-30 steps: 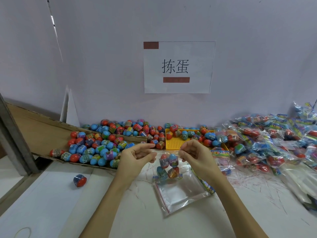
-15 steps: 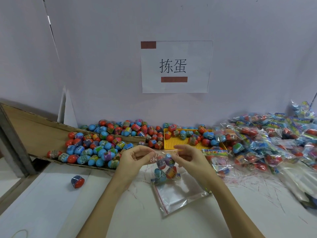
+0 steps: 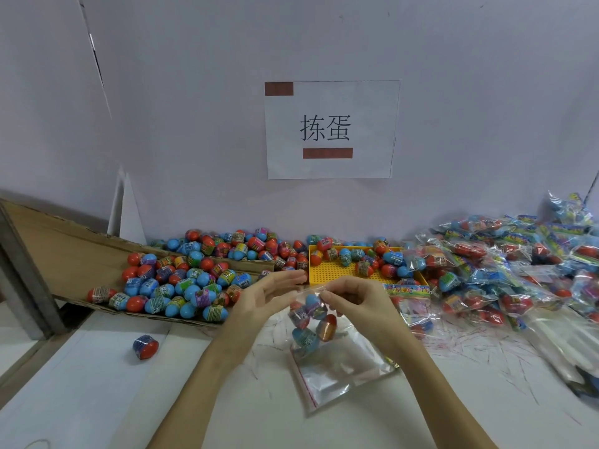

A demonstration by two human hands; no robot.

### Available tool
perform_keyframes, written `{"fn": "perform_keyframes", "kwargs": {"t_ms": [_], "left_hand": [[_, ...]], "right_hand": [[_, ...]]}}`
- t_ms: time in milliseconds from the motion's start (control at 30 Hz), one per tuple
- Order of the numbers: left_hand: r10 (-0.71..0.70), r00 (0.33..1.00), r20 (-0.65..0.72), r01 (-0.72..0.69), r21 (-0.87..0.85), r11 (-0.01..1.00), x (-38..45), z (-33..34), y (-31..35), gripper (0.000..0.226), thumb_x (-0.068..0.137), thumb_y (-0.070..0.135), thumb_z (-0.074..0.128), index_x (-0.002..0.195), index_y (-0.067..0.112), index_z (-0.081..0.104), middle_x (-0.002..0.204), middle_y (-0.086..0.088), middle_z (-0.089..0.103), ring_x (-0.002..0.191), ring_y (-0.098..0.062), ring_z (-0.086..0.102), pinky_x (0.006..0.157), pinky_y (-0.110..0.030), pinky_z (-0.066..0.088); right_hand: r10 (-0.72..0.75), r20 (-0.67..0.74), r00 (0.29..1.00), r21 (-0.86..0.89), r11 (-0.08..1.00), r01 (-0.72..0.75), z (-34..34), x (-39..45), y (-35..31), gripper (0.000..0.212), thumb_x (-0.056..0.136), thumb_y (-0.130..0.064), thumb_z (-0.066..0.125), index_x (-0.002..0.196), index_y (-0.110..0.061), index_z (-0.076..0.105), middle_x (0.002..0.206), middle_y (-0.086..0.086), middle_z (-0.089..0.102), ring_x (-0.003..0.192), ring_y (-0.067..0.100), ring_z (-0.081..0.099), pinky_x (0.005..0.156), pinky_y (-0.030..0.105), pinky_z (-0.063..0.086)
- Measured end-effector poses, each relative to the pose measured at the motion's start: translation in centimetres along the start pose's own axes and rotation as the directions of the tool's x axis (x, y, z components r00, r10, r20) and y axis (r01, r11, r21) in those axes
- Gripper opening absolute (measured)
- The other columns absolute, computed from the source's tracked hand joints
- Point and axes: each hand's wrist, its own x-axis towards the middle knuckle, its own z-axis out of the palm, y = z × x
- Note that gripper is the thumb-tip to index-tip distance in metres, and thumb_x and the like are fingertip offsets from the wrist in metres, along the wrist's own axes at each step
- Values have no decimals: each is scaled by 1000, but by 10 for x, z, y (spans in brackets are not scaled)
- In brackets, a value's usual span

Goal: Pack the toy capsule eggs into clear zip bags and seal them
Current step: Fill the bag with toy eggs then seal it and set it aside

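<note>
Sealing zip bag (image 3: 311,315) | right hand (image 3: 353,299) pinches top edge, bag hanging below | left hand (image 3: 262,296) just beside, fingers straight, apart | seal runs left-right between hands

Plain pale wall (image 3: 453,92) behind white bench (image 3: 97,400). Paper sign (image 3: 366,131) fixed on wall. Grey metal post (image 3: 26,280) at left. Lighting even.

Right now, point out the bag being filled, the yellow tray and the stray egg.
filled bag (image 3: 309,322), head view, on the eggs inside.
yellow tray (image 3: 334,270), head view, bare perforated floor.
stray egg (image 3: 145,347), head view, its middle.
</note>
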Motion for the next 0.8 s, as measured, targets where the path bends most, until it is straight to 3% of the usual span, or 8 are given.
{"fn": "perform_keyframes", "kwargs": {"t_ms": [67,167,300,367,500,667,800], "left_hand": [[-21,999,-50,25,81,996,0,8,2,37,86,55,76,118,38,74,118,12,75,114,-7,69,92,-25,58],[-28,976,-216,50,96,994,1,12,-2,21,78,46,78,96,37,80,97,5,80,94,-15,76,76,-26,61],[-211,882,-422,91,-288,953,5,13,-4,22,75,37,82,93,23,82,96,-6,80,93,-24,77,67,-27,61],[-265,866,-423,97,-377,921,6,15,-4,21,76,33,82,94,22,81,98,-7,79,93,-24,78,65,-27,61],[-230,898,-374,103,-331,938,6,17,-1,18,76,32,80,94,27,80,100,-3,79,93,-22,77,64,-28,61],[-267,861,-432,116,-343,932,6,13,-5,30,78,33,80,93,7,78,96,-13,79,90,-27,77,68,-27,61],[-305,847,-435,84,-457,885,8,17,-1,25,75,26,82,86,4,79,92,-14,79,81,-20,78,64,-21,59]], "right_hand": [[-33,53,998,-51,998,36,7,0,-3,7,92,-12,73,96,-14,78,85,0,77,76,11,71,69,21,55],[-32,42,999,-29,999,33,11,0,-4,18,98,-9,65,111,-14,75,92,-1,77,86,14,72,74,23,57],[0,-70,998,26,1000,2,2,-1,-4,19,103,-23,57,116,-20,71,98,-4,78,92,15,72,80,23,58],[37,-29,999,46,998,-36,3,-2,-4,21,100,-30,60,110,-18,74,97,-1,78,92,16,73,79,25,59],[73,-56,996,59,996,-69,6,0,-2,20,94,-30,70,94,-12,78,88,4,78,80,15,71,74,23,56],[84,-50,995,134,988,-77,2,-1,-2,21,87,-32,76,89,-11,77,87,8,76,81,17,71,78,26,58],[143,-82,986,281,953,-115,3,0,-2,21,81,-31,78,84,-11,74,81,6,69,76,13,61,75,26,50]]}}
